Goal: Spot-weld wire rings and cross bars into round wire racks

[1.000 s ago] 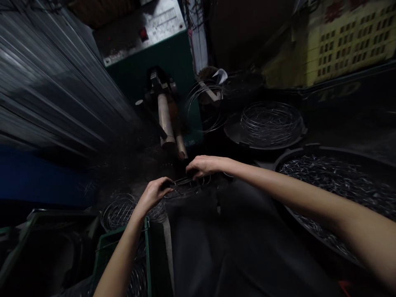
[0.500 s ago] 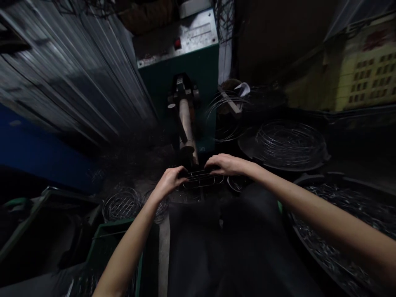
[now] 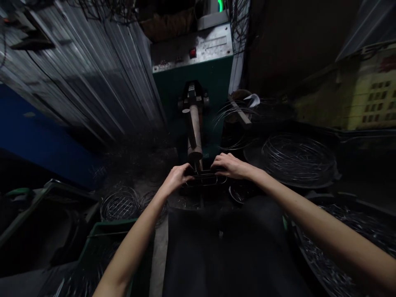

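Frame: the wire frame (image 3: 206, 184) lies between the two hands, just under the machine's rods and above the apron's top edge.
Left hand (image 3: 178, 176): thumb and fingers closed on the frame's left end.
Right hand (image 3: 230, 166): fingers curled down and closed on the frame's right end; their tips are in shadow.
Rods: two rods (image 3: 194, 123) jut from the machine (image 3: 213, 90) and come down between the hands, in the way right over the frame's middle; whether the lower tip touches the wire, I cannot tell.
Panel: silver top (image 3: 216, 41) with a red switch (image 3: 192, 53).
Beside the machine: thin wire and a bar (image 3: 241, 113) on its right, a white scrap (image 3: 254, 100) near the bar's upper part.
Right side: a ring (image 3: 236, 194) just below the right wrist; farther out, wire hoops (image 3: 300, 159) on a tray, and a tub of wire bits (image 3: 334, 247) partly hidden by the right forearm; a yellow crate (image 3: 375, 99) beyond.
Left side: round racks (image 3: 120, 204) near the left forearm, which crosses a green crate (image 3: 105, 227); a blue panel (image 3: 40, 136) and ribbed wall (image 3: 117, 74) behind.
Lap: dark apron (image 3: 216, 255).
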`<action>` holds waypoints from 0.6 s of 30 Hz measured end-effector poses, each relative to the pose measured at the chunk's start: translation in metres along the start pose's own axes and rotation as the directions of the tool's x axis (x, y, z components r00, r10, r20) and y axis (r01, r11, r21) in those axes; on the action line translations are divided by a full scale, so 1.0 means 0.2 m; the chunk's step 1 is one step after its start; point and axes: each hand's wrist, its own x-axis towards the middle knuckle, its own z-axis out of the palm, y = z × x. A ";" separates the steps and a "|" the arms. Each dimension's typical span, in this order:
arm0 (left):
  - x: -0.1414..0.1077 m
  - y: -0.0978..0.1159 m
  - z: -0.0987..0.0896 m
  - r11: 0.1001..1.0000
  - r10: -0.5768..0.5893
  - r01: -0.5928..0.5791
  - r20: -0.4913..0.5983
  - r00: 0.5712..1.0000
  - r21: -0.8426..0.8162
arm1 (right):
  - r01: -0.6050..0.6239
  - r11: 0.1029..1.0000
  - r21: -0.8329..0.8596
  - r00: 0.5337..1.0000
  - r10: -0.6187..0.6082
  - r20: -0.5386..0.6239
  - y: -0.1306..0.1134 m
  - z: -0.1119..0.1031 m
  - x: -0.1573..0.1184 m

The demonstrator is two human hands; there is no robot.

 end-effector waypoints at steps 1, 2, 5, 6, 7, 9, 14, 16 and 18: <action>0.01 0.00 0.00 1.000 0.006 -0.006 -0.002 1.000 0.001 | -0.002 1.000 -0.004 1.000 0.002 -0.004 0.01 0.00 0.01; 0.02 -0.01 0.00 1.000 0.015 -0.015 -0.001 1.000 0.001 | -0.005 1.000 -0.010 1.000 0.005 -0.006 0.02 0.00 0.01; 0.05 -0.01 0.00 0.999 0.043 -0.043 0.000 0.999 0.007 | -0.022 1.000 -0.017 1.000 0.022 0.001 0.05 -0.01 0.02; 0.06 -0.01 -0.01 0.999 0.046 -0.046 -0.005 0.999 0.015 | -0.026 1.000 -0.016 1.000 0.026 0.005 0.05 -0.01 0.02; 0.07 -0.01 -0.01 0.999 0.047 -0.047 -0.010 0.999 0.028 | -0.028 0.999 -0.015 1.000 0.028 0.009 0.06 -0.01 0.02; 0.07 -0.01 -0.01 0.997 0.046 -0.046 -0.014 0.999 0.056 | -0.030 0.999 -0.012 0.999 0.030 0.012 0.06 -0.01 0.03; 0.08 0.02 -0.02 0.997 0.025 -0.027 0.033 0.999 0.071 | -0.043 0.999 -0.008 0.998 0.043 0.038 0.05 0.00 0.02; 0.08 0.04 -0.03 0.999 0.002 -0.005 0.065 0.998 0.044 | -0.057 0.998 0.001 0.997 0.057 0.054 0.04 0.00 0.02; 0.08 0.06 -0.04 1.000 -0.011 0.009 0.102 0.995 0.020 | -0.068 0.997 0.020 0.996 0.066 0.066 0.03 0.00 0.02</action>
